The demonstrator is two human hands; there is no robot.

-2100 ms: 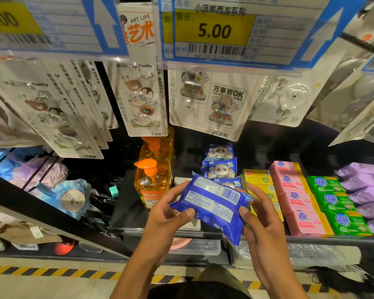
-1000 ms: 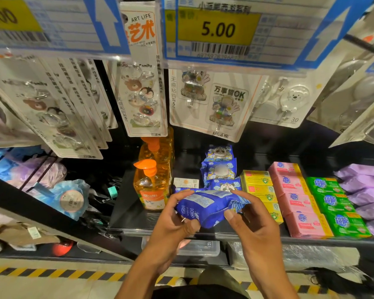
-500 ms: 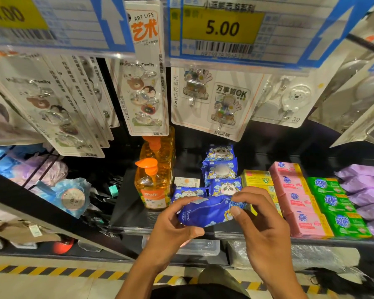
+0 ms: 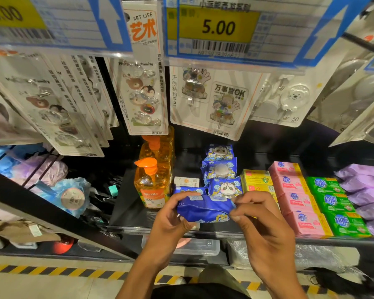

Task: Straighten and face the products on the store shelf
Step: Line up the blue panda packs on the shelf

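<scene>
- While the blue packet [image 4: 205,209] is held over the front of the shelf [image 4: 138,228], the step in hand looks like setting it down as the front item of its row; it sits just before the panda packets [image 4: 225,187] lined up toward the back, with the orange soap bottle [image 4: 152,184] to its left and the yellow boxes [image 4: 256,178] to its right
- The left hand [image 4: 171,223] grips the packet's left end, thumb below and curled fingers over the top; the right hand [image 4: 261,223] pinches the crimped right end between thumb and fingertips; both hands are clenched on the packet, neither free
- The packet's long axis runs left to right, roughly along the shelf's front edge; one long side faces the camera and the broad face tips upward and away toward the back; whether the panda print is on that upper face cannot be told, since only a pale label patch shows near its left end
- Whether the underside already touches the shelf cannot be told; the hands hide the contact
- The next move likely calls for laying it flat, printed face up, square with the packets behind; then easing both ends free without dragging it crooked; the soft wrapper may crumple if pinched hard
</scene>
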